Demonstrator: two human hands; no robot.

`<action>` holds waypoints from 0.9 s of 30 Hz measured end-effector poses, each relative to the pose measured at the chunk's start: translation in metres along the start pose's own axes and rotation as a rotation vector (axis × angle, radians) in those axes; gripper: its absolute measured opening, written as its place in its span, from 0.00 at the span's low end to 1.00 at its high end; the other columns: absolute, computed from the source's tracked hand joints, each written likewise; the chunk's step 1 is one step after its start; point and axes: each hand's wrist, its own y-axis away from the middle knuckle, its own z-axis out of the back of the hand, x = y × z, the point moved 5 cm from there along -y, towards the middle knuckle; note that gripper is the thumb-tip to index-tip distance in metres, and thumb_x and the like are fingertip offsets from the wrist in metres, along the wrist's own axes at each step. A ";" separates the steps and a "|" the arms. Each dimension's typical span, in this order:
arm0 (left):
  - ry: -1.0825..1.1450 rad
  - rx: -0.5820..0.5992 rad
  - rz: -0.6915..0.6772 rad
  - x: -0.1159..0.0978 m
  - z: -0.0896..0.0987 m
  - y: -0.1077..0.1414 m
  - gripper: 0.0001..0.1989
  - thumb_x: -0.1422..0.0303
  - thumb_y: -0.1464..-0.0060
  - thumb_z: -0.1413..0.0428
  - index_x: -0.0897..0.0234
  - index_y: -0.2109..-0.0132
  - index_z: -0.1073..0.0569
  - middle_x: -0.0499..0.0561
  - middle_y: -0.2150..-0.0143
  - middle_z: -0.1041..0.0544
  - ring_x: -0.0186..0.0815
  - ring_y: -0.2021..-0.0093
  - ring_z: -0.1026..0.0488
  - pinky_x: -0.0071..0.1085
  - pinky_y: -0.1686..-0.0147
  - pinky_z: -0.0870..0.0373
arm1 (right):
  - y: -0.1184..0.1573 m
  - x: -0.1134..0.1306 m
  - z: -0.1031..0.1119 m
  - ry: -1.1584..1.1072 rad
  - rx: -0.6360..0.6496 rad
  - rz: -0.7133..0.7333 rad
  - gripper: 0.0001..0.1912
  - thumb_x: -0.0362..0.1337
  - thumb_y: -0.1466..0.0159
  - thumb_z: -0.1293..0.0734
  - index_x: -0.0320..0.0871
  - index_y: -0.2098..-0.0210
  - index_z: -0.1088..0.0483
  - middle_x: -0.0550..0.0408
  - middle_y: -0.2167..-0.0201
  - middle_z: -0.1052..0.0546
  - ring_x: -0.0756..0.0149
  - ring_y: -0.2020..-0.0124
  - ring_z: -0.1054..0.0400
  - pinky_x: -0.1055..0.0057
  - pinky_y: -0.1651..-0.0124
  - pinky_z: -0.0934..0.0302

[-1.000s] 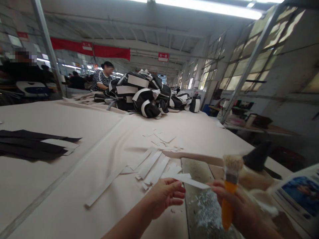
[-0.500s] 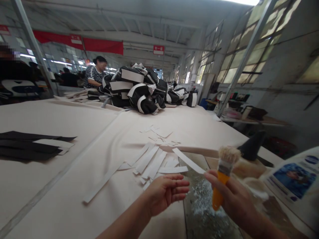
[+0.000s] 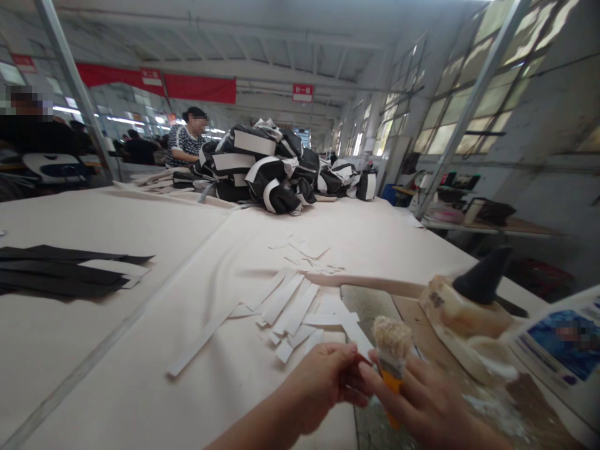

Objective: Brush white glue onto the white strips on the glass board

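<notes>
My right hand (image 3: 422,394) is closed around a paintbrush (image 3: 392,340) with pale, clumped bristles and a yellow handle, bristles upward. A white strip (image 3: 357,334) runs up and left from between my two hands. At its near end the thumb and forefinger of my left hand (image 3: 330,381) are pinched, meeting the right fingertips. A small reddish edge shows between the fingertips; what it is cannot be made out. Left of the hands lies a loose fan of white strips (image 3: 288,306). Beneath my hands is a glue-smeared board (image 3: 370,303).
A stained plastic container (image 3: 450,306) with a black cone-shaped top and a white labelled jug (image 3: 562,337) stand at right. Black strips (image 3: 60,272) lie at left. Black-and-white sewn pieces (image 3: 262,165) are heaped at the back, where a person (image 3: 185,140) works.
My left hand has gone from open to pinching at the strip's end. My right hand has moved left and down with the brush and strip, and the hands now meet.
</notes>
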 end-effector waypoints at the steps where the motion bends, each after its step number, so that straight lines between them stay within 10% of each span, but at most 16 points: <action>1: -0.010 -0.017 -0.011 -0.001 0.000 0.001 0.18 0.58 0.55 0.42 0.73 0.68 0.28 0.52 0.75 0.28 0.27 0.76 0.32 0.23 0.75 0.34 | 0.000 0.003 -0.002 -0.017 0.012 0.013 0.13 0.27 0.35 0.44 0.39 0.57 0.30 0.47 0.66 0.24 0.61 0.67 0.30 0.66 0.64 0.34; 8: -0.239 -0.198 0.026 0.000 0.017 -0.003 0.10 0.66 0.63 0.46 0.70 0.72 0.30 0.47 0.79 0.31 0.25 0.81 0.36 0.22 0.79 0.37 | 0.012 0.000 -0.013 -0.223 0.074 -0.062 0.13 0.29 0.34 0.45 0.39 0.53 0.35 0.47 0.61 0.26 0.63 0.63 0.32 0.67 0.62 0.35; 15: -0.520 -0.143 0.105 0.011 0.020 -0.005 0.08 0.67 0.65 0.50 0.68 0.78 0.32 0.46 0.84 0.32 0.27 0.84 0.38 0.22 0.85 0.41 | 0.020 -0.076 -0.017 -0.273 -0.082 -0.685 0.15 0.38 0.37 0.38 0.45 0.51 0.41 0.44 0.47 0.35 0.56 0.48 0.38 0.56 0.49 0.41; 21: -0.797 -0.144 0.082 0.016 0.025 -0.007 0.08 0.68 0.62 0.52 0.67 0.77 0.30 0.45 0.85 0.35 0.28 0.84 0.39 0.23 0.85 0.44 | 0.048 -0.096 -0.042 -0.485 0.034 -0.946 0.12 0.43 0.39 0.38 0.44 0.59 0.38 0.52 0.67 0.29 0.63 0.70 0.32 0.66 0.66 0.34; 27: -0.952 -0.366 -0.174 -0.012 0.041 -0.009 0.11 0.61 0.49 0.52 0.64 0.71 0.32 0.46 0.75 0.32 0.32 0.74 0.34 0.25 0.75 0.39 | 0.105 -0.099 -0.046 -0.575 -0.124 -1.316 0.19 0.51 0.43 0.36 0.42 0.61 0.38 0.54 0.70 0.32 0.67 0.77 0.36 0.73 0.81 0.37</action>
